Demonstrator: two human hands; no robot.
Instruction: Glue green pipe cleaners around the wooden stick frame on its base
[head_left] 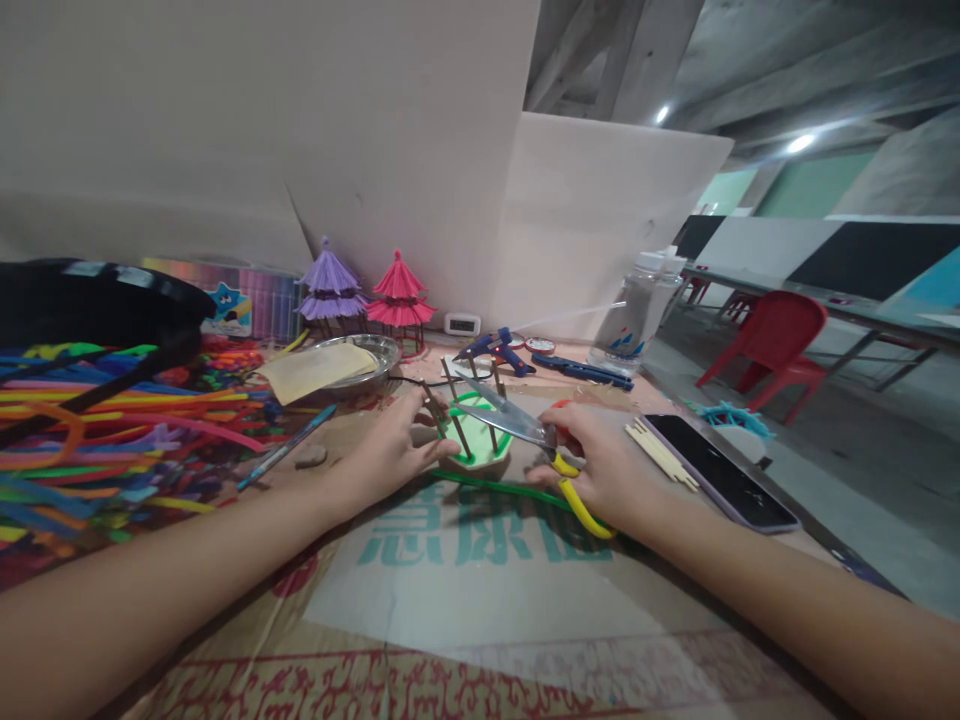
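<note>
Presently, the left hand [390,440] grips the base [478,446], at 12 o'clock, by its 9-o'clock edge; the strip [525,489] trails toward 4. Scissors [519,424] are clamped in the right hand [600,460]. Apparent step: trimming; cutting requires a steady base.

Table [639,398] — printed cardboard [277,630], glue gun [487,346], phone [724,472], bottle [630,318]

- Panels: tall pale panel [225,120] at rear; a lower pale panel [592,190] adjoins it on the right, top edge sloping.
- Ceiling [847,60]: grey, with beams [585,50] at upper centre.
- Lighting: two bright lamps, one near [800,143], one farther [662,113].
- Far wall [817,187]: pale green in part.
- Floor [855,490]: grey, surface blurred.
- Furniture: red chair [772,335] beside a long table [870,312]; black [877,258] and white [772,245] boards behind.
</note>
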